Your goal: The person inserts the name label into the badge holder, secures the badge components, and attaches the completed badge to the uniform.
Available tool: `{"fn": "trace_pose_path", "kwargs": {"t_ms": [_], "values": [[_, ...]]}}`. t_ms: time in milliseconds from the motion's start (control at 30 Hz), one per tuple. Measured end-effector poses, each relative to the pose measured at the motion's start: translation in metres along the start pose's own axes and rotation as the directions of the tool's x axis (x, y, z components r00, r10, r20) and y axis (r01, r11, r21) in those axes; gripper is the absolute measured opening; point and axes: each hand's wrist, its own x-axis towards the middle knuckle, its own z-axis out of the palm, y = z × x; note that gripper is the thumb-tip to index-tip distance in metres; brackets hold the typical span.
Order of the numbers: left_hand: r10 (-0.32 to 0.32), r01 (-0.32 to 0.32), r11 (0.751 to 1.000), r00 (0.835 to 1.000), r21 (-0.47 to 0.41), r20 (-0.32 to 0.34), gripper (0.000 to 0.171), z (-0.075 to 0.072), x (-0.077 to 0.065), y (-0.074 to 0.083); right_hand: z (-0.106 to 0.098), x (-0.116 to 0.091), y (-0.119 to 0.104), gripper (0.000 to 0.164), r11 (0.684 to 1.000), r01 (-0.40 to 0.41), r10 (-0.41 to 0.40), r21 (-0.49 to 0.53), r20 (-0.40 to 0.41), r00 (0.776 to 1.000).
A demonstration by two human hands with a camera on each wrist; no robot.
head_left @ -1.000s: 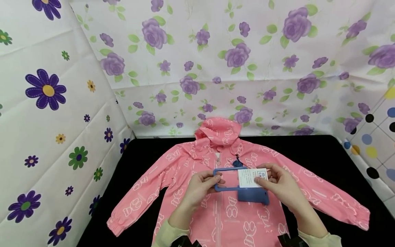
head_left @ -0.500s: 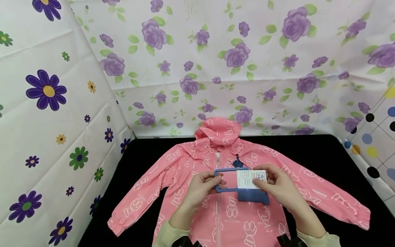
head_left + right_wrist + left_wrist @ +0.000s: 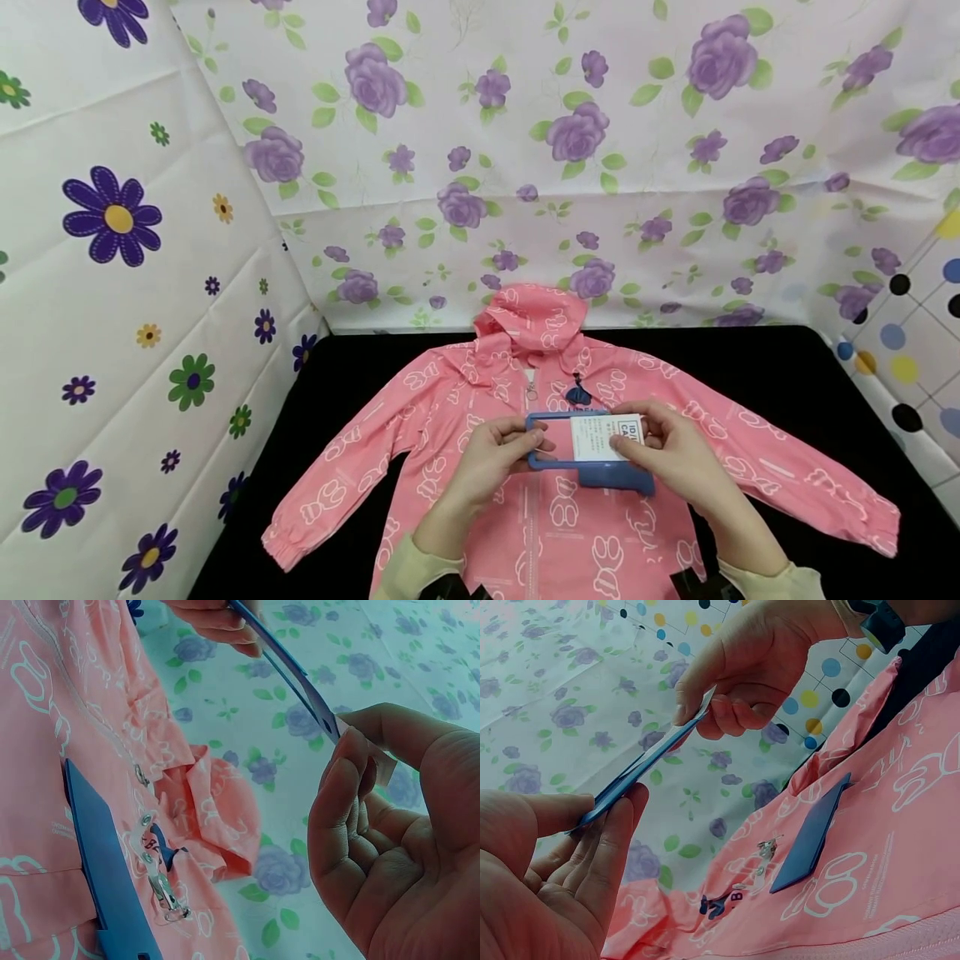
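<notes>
My left hand (image 3: 487, 458) pinches the left end of a blue card-holder frame (image 3: 530, 442) between thumb and fingers. My right hand (image 3: 678, 450) pinches a white printed card (image 3: 588, 437), lettered "ID" and "CA", at the frame's right part. The left wrist view shows the card (image 3: 654, 738) lying along the blue holder (image 3: 630, 782), edge-on and tilted. Its end reaches the right thumb and fingers. Below both hands, a flat blue panel (image 3: 810, 840) rests on the pink jacket (image 3: 525, 517). In the head view, the card and frame partly cover this panel.
The hooded jacket lies spread on a black table (image 3: 750, 367), sleeves out to both sides. A clear strap with a metal clip (image 3: 161, 877) lies on the jacket by the panel. Flower-printed cloth walls (image 3: 480, 167) stand behind and at the left.
My right hand and the card have shifted slightly left across the frame. The frame and my left hand have moved a little right. The panel on the jacket has stayed in place.
</notes>
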Motion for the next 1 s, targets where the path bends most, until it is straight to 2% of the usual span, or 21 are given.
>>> {"fn": "trace_pose_path", "kwargs": {"t_ms": [333, 567, 1000], "values": [[-0.002, 0.002, 1.000, 1.000, -0.020, -0.005, 0.034, 0.0018, -0.0010, 0.0005, 0.0008, 0.0015, -0.0024, 0.043, 0.998, -0.039, 0.040, -0.043, 0.026, 0.999], [0.006, -0.006, 1.000, 1.000, -0.016, 0.021, 0.035, 0.0034, -0.0014, 0.0011, 0.0010, 0.0016, -0.0049, 0.050, 0.998, -0.065, 0.066, -0.019, 0.052, 0.996], [-0.001, 0.002, 0.999, 1.000, -0.042, 0.021, 0.028, 0.0063, -0.0026, 0.0005, 0.0037, 0.0006, -0.0067, 0.055, 0.994, -0.111, 0.110, 0.010, 0.077, 0.991]]}}
